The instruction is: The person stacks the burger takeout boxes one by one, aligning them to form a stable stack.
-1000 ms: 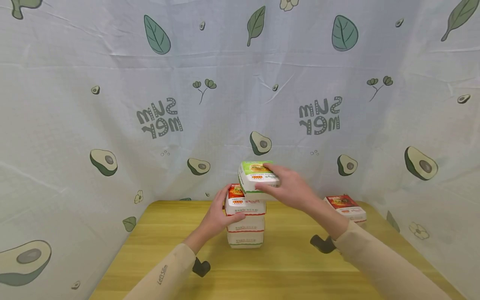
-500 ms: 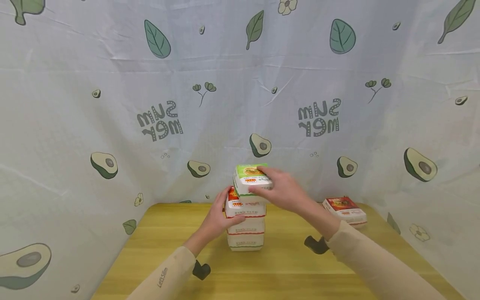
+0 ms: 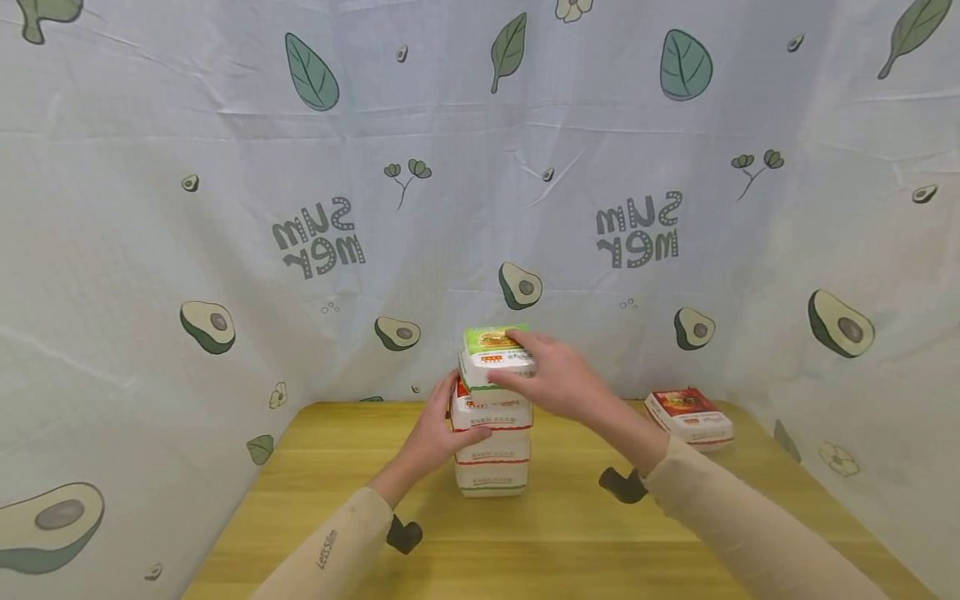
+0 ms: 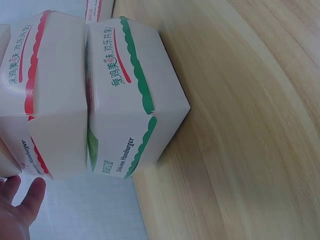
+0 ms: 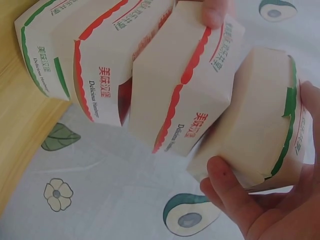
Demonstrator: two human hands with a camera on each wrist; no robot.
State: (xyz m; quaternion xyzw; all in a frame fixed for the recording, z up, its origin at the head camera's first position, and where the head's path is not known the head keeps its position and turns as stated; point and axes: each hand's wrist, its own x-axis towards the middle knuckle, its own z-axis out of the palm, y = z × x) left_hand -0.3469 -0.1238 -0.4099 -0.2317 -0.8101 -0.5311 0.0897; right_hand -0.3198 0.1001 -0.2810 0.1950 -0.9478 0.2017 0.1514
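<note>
The right hand (image 3: 557,379) was clamped on the green box (image 3: 486,361), and the left hand (image 3: 433,435) gripped the top red box (image 3: 493,415) of the stack (image 3: 492,478), below and left; doing this well called for a level box, edges squared, light left-hand bracing. The green box lay left of the right palm, just above the stack, full contact unclear; a spare box (image 3: 690,420) lay right of the grip, past the forearm.
</note>
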